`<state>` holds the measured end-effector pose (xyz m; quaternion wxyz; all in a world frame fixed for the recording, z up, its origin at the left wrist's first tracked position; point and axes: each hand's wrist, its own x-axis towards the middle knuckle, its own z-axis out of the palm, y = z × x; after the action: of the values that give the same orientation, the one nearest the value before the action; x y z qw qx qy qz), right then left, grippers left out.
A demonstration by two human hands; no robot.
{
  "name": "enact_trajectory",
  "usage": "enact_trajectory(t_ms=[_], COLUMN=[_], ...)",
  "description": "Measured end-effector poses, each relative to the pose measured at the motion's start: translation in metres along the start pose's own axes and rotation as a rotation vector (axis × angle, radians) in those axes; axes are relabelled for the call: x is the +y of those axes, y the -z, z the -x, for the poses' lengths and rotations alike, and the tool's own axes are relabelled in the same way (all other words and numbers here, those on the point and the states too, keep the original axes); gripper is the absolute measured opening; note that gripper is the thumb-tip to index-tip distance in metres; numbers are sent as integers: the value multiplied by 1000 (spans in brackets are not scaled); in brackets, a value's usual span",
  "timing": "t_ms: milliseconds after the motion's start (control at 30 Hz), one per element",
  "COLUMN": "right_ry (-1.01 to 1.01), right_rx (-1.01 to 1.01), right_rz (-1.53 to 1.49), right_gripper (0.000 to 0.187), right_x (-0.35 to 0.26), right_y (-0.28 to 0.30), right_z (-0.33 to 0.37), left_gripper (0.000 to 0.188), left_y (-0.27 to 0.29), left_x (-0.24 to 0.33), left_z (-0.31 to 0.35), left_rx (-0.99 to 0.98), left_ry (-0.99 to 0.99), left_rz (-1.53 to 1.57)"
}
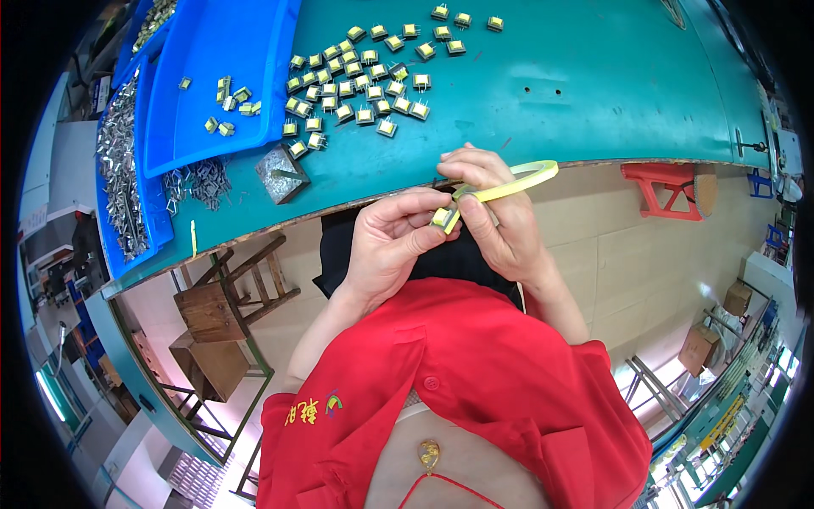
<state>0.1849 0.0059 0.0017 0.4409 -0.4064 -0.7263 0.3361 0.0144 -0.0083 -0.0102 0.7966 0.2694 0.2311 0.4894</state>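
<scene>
Reading from the left, with my hands as clock centre, I have a blue bin [158, 227] of metal clips [121, 161] at 9 o'clock, a blue tray [229, 42] at 10, a metal block [282, 174] between 9 and 10, and loose yellow-cored components [365, 116] at 11. My left hand [388, 244], fingertips pinched together, grips one small component [442, 217] at centre. My right hand [502, 216], fingers curled closed, holds a yellow tape roll [517, 185] at the component's 2 o'clock.

Bright, even indoor light, soft sheen on green tabletop [593, 102], edges bent by fisheye, corners black
</scene>
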Motion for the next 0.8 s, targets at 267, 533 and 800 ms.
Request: enact_trajectory(t_ms=[267, 533, 800], right_ry=[-10, 11, 8], right_rx=[72, 80, 8], right_rz=[30, -132, 6], right_gripper=[24, 29, 35], right_x=[2, 5, 2], right_y=[-6, -2, 5], right_z=[1, 2, -1], left_gripper=[32, 31, 24], left_y=[-10, -7, 0], left_x=[1, 4, -1], left_z=[-4, -3, -2], left_rx=[91, 175, 122], left_ry=[-9, -64, -99], left_rz=[-19, -168, -182])
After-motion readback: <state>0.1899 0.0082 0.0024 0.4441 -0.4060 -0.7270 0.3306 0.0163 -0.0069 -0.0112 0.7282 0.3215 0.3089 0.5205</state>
